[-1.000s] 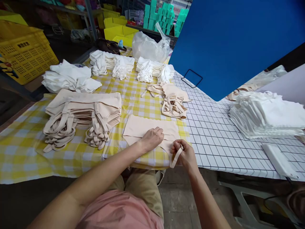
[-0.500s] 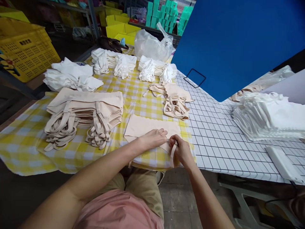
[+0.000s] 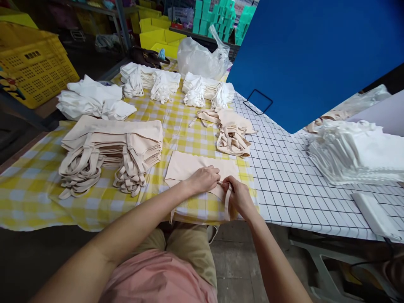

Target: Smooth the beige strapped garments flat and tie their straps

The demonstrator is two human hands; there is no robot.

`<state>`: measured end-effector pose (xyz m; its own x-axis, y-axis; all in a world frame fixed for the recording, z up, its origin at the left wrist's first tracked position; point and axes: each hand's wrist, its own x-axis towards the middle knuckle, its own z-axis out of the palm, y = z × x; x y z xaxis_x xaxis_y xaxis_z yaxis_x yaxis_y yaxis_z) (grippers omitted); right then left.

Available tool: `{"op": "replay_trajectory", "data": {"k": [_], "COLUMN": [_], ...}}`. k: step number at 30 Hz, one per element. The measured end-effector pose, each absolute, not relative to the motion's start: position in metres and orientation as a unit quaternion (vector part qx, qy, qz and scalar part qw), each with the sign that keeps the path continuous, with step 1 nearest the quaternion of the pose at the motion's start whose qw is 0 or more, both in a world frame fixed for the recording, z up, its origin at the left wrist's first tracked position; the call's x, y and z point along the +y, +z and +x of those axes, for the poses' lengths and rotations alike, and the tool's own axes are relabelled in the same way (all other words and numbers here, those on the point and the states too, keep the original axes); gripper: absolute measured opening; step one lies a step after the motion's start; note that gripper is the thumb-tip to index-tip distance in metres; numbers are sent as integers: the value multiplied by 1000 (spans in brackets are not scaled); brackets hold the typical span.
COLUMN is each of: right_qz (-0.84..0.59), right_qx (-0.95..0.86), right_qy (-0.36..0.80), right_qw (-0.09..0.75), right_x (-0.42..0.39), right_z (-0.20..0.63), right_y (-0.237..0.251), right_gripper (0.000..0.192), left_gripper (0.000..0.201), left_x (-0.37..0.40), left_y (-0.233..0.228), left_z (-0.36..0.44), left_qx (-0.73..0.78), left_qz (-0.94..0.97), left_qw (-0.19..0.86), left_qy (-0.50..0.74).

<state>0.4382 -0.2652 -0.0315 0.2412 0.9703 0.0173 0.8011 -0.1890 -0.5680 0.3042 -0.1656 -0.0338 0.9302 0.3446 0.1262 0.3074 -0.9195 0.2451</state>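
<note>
Beige strappy crop top [image 3: 186,164] flat at near edge of gingham-covered table [image 3: 176,118] — likely light, soft, stretchy; best pinched by strap [image 3: 227,205]. Right hand [image 3: 239,194] pinches strap; left hand [image 3: 204,179] curled alongside — grip hidden, cannot tell.

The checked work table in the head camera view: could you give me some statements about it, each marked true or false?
1. A thin beige fabric strap hangs from the right hand. True.
2. The tall stack of folded beige garments lies on the black-gridded white cloth. False: that stack lies on the yellow-and-white checked cloth.
3. The left hand is over a flat beige fabric piece. True.
4. The bulky translucent plastic bag sits at the table's near edge. False: the bag is towards the far end.
5. A perforated yellow plastic crate stands at picture left. True.
</note>
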Motion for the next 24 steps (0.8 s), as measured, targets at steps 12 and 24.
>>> {"op": "replay_trajectory", "data": {"k": [12, 24], "right_qz": [-750, -722], "right_qx": [-610, -610], "right_qy": [133, 150], "right_qw": [216, 290], "right_x": [-259, -253], "right_z": [437, 426], "right_y": [-33, -30], "right_gripper": [18, 14], "left_gripper": [16, 20], "left_x": [-161, -162], "left_y": [-47, -41], "left_z": [303, 307], "left_qx": [199, 222], "left_qz": [950, 952], "left_qw": [196, 182], "left_qy": [139, 103]}}
